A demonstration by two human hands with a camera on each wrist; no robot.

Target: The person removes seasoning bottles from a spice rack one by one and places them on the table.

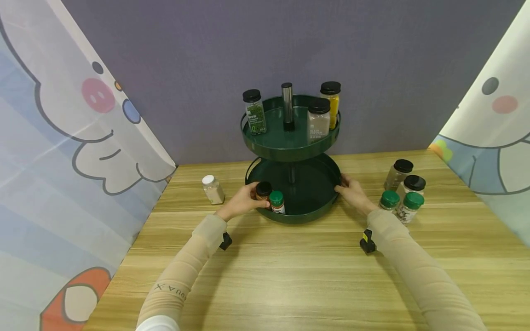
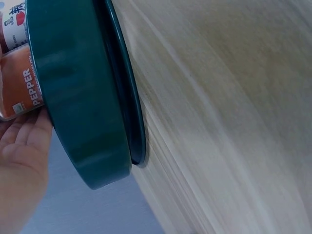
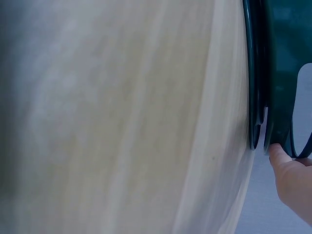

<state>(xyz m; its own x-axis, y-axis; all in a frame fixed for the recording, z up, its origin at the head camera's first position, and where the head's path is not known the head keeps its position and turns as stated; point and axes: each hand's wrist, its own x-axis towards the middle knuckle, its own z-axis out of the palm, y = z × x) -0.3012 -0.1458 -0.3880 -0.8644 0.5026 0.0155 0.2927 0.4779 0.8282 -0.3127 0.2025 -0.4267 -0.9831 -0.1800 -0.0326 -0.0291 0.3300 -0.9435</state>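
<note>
A dark green two-tier turntable rack [image 1: 296,219] stands on the table. On its lower tier, at the front left, my left hand [image 1: 242,201] grips a black-lidded pepper jar [image 1: 262,191] between thumb and fingers. Its orange contents and PEPPER label show in the left wrist view, just inside the tray wall [image 2: 73,92]. Beside that jar stands a green-lidded seasoning jar [image 1: 277,202]. Across the rack, my right hand [image 1: 352,191] holds the lower tray's rim by its handle cutout, the thumb on the outer wall [image 3: 285,97]. Some of its fingers are hidden behind the rim.
The upper tier carries a green herb jar [image 1: 255,112], a black pepper jar [image 1: 318,122] and a yellow jar [image 1: 331,103]. A white-lidded jar [image 1: 213,190] stands left of the rack. Several jars with black and green lids [image 1: 407,207] cluster by my right forearm. A grey wall [image 1: 198,82] rises behind.
</note>
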